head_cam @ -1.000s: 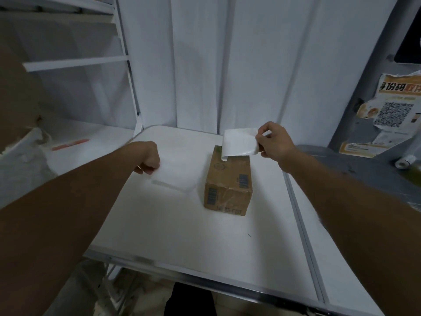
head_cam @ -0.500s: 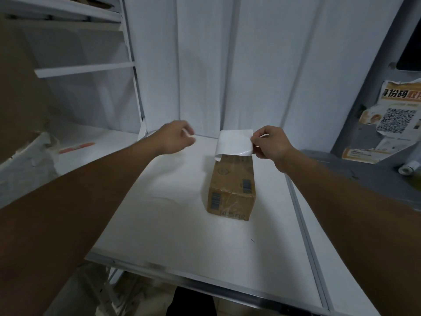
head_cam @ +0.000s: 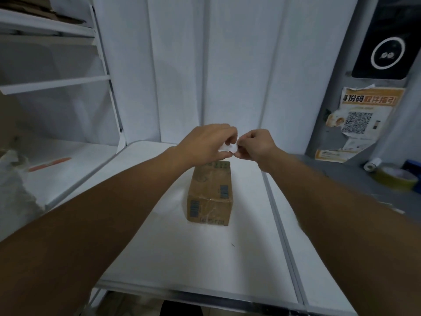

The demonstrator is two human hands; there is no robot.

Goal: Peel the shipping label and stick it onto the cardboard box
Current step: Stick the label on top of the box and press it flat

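A small brown cardboard box (head_cam: 210, 192) with barcodes stands in the middle of the white table (head_cam: 182, 258). Above its far end my left hand (head_cam: 205, 142) and my right hand (head_cam: 256, 144) meet, fingertips pinched together. Between them shows only a small white piece of the shipping label (head_cam: 230, 147); the rest of it is hidden behind my left hand. Both hands grip the label, held in the air just above the box's far edge.
White shelving (head_cam: 52, 83) stands at the left, white wall panels behind. A grey surface at the right holds a tape roll (head_cam: 396, 176) and a small paper roll (head_cam: 371, 164). A poster with a QR code (head_cam: 357, 122) hangs on the right wall.
My left hand has moved right from the table's left side and taken hold of the label beside my right hand. The label, earlier hanging open, is now mostly covered by my left hand.
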